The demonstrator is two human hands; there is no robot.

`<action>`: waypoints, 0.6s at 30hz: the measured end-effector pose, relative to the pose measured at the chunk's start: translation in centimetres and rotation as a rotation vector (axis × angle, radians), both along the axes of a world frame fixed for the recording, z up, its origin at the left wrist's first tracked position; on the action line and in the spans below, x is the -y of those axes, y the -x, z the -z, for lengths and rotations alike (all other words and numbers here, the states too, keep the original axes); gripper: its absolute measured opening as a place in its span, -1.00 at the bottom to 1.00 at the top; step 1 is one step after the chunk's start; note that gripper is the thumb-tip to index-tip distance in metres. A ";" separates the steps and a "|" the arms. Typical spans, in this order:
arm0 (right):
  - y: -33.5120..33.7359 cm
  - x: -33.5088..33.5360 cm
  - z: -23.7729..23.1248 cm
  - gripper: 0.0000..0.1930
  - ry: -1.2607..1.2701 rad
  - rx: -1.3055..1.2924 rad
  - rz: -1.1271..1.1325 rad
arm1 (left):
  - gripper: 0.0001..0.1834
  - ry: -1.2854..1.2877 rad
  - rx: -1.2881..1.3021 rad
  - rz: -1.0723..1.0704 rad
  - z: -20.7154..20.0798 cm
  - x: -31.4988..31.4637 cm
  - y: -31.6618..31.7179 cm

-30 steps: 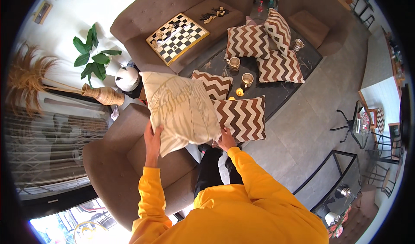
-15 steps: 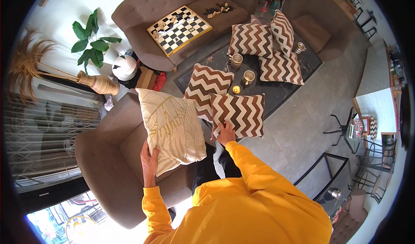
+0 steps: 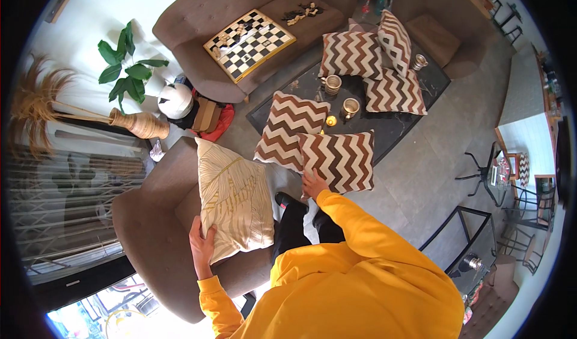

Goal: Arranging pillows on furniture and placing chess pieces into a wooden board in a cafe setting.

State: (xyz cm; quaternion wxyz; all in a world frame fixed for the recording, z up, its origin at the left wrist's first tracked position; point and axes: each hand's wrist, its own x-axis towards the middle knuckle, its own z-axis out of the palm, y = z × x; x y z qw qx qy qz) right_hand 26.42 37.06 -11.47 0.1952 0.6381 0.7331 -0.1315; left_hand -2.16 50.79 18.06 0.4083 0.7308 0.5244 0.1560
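Note:
My left hand point(image 3: 202, 243) grips the lower left edge of a cream cushion point(image 3: 237, 198) with a leaf pattern, its thumb on the front. The cushion stands tilted over the brown armchair point(image 3: 147, 231). At the near end of the dark low table point(image 3: 305, 86), my right hand point(image 3: 313, 184) holds the lower left corner of a brown and white zigzag cushion point(image 3: 341, 160). A second zigzag cushion point(image 3: 291, 125) lies beside it, partly covered by it. Several more zigzag cushions point(image 3: 351, 53) are heaped at the table's far end.
Two mugs point(image 3: 331, 85) and a small yellow candle point(image 3: 331, 121) stand mid-table. Another mug point(image 3: 419, 62) is at the far right. A chessboard point(image 3: 249, 44) lies on the sofa point(image 3: 195, 14). A woven vase point(image 3: 139, 124) leans at left; a glass table point(image 3: 463, 237) stands right.
The cream cushion has dropped slightly toward the armchair, with my left hand lower too. My right hand keeps its place at the zigzag cushion's corner. The view has shifted a little.

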 end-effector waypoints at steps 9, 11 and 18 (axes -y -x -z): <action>-0.5 -6.4 5.1 -0.60 0.353 0.252 -0.300 | -0.82 -0.107 -0.031 -0.161 2.9 -3.6 7.6; -0.9 -7.0 5.9 -0.62 0.308 0.262 -0.383 | -0.77 -0.123 -0.105 -0.194 4.1 -4.6 10.5; -2.1 -6.0 5.8 -0.73 0.518 0.283 -0.629 | -0.70 -0.212 -0.156 -0.329 11.4 -8.5 20.0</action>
